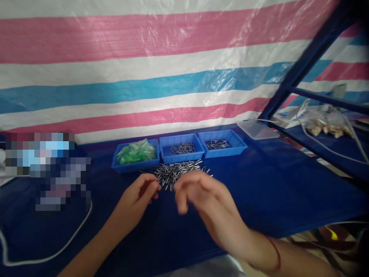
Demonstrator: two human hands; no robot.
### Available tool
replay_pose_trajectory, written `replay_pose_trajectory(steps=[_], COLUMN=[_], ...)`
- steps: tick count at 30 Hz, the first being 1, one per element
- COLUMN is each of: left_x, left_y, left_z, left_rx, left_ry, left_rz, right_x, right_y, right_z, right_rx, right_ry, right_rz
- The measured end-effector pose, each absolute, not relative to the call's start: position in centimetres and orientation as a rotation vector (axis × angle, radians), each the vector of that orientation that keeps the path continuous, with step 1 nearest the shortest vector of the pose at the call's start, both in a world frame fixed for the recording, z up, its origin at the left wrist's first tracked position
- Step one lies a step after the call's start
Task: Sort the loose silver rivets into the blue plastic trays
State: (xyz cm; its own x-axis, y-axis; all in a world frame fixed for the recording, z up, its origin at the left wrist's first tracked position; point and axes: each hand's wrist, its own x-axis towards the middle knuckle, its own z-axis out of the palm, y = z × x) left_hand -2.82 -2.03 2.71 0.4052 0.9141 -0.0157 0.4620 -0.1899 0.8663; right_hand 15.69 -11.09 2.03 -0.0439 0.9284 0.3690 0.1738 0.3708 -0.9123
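Note:
A loose pile of small metal pins (pixel 175 172) lies on the blue table cloth (pixel 259 184), just in front of three blue trays. My left hand (pixel 138 196) rests beside the pile's left edge, fingers curled and pinched together at the nearest pins; what they hold is too small to make out. My right hand (pixel 201 200) hovers just in front of the pile, blurred by motion, fingers loosely spread and bent down. A red string circles my right wrist (pixel 275 252).
The left blue tray (pixel 135 154) holds green plastic pieces, while the middle tray (pixel 181 149) and right tray (pixel 221 144) hold metal pins. A clear lid (pixel 257 129) lies at the right. A white cable (pixel 57 250) runs along the left. A dark blue frame (pixel 305 61) stands at right.

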Motion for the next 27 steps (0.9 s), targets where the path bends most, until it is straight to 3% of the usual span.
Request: replay_pose_trajectory(steps=[4,8,19,27], left_x=[1.5,3.0,1.6,1.3], left_y=[-1.5,-0.9,-0.8,-1.0], left_z=[2.0,0.7,-0.4,0.0], left_rx=[1.604,1.583,1.694,1.675], left_ry=[1.093,1.070,1.057,1.103], left_rz=[0.946,1.044,0.922,1.066], right_x=[16.6,16.7,17.3,18.0], right_y=[-2.9,-1.5,-2.4,-2.2], right_z=[2.6,1.3,0.9,0.5], right_rx=[-1.083,-1.031,-1.021,-1.019], right_ry=[-1.289,-1.359,-1.565,-1.586], right_rz=[0.960,1.078,0.678,0.628])
